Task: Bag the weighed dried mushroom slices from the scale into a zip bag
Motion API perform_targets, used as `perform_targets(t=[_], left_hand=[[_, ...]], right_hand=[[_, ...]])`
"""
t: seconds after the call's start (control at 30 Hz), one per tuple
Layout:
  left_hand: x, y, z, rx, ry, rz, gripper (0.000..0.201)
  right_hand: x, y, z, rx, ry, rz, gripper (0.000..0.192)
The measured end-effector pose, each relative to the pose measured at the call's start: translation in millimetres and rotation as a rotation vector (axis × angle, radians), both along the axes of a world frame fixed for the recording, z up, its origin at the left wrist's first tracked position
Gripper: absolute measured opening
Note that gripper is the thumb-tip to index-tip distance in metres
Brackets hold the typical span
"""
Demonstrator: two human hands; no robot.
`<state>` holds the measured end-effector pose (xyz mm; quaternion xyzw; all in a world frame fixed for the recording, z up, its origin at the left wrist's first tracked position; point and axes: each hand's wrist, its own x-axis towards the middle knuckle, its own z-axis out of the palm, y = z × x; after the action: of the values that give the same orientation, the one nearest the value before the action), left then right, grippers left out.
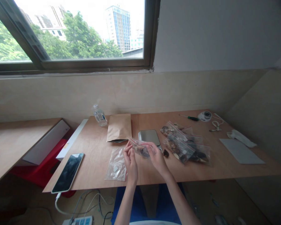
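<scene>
Between my hands is a clear zip bag [141,150] with a red seal strip and dark pieces inside. My left hand [130,157] pinches its left top corner, and my right hand [156,156] grips the right end of the strip. Just behind the bag lies a small silver scale [149,137], partly covered by it. Left of my left hand, a flat clear zip bag [115,165] with a small white piece in it rests on the table. One dark loose piece [166,153] lies right of my right hand, beside several filled zip bags [184,143].
A brown paper pouch [119,126] and a water bottle [100,115] stand toward the back left. A phone [68,172] on a cable lies at the left edge. Farther right are a screwdriver [192,118], a white dome camera [204,116] and a white sheet [241,151].
</scene>
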<state>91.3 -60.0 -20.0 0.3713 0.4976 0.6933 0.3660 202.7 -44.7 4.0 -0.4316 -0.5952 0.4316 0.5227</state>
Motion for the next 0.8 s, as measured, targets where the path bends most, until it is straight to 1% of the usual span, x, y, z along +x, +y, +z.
perform_targets(t=[0.07,0.13,0.2,0.27,0.37,0.43,0.57,0.67,0.8], left_hand=[[-10,5,-1.4,-0.01,-0.011,0.02,0.037],[-19,10,-3.3,-0.031,-0.016,-0.023,0.043],[-25,13,-4.7,-0.042,-0.011,-0.112,0.038],[-29,14,-4.9,-0.053,-0.016,-0.156,0.032],[-29,12,-4.2,-0.077,-0.052,-0.105,0.028],[-28,10,-4.0,-0.085,-0.085,-0.069,0.027],[-27,8,-6.0,-0.094,-0.133,-0.056,0.029],[-26,7,-8.3,-0.107,-0.141,-0.05,0.029],[-26,7,-9.1,-0.099,-0.153,-0.035,0.027]], right_hand=[[6,-3,3.5,-0.005,-0.026,-0.031,0.036],[12,-5,3.0,-0.032,-0.01,-0.026,0.039],[16,-5,0.0,-0.056,0.03,0.004,0.041],[19,-4,-4.2,-0.071,0.055,0.016,0.042],[23,-2,-11.5,-0.086,0.052,-0.016,0.043],[26,0,-17.0,-0.088,0.05,-0.073,0.04],[34,1,-25.6,-0.085,0.064,-0.197,0.033],[38,-1,-26.1,-0.088,0.079,-0.251,0.031],[40,-3,-21.4,-0.073,0.066,-0.299,0.028]])
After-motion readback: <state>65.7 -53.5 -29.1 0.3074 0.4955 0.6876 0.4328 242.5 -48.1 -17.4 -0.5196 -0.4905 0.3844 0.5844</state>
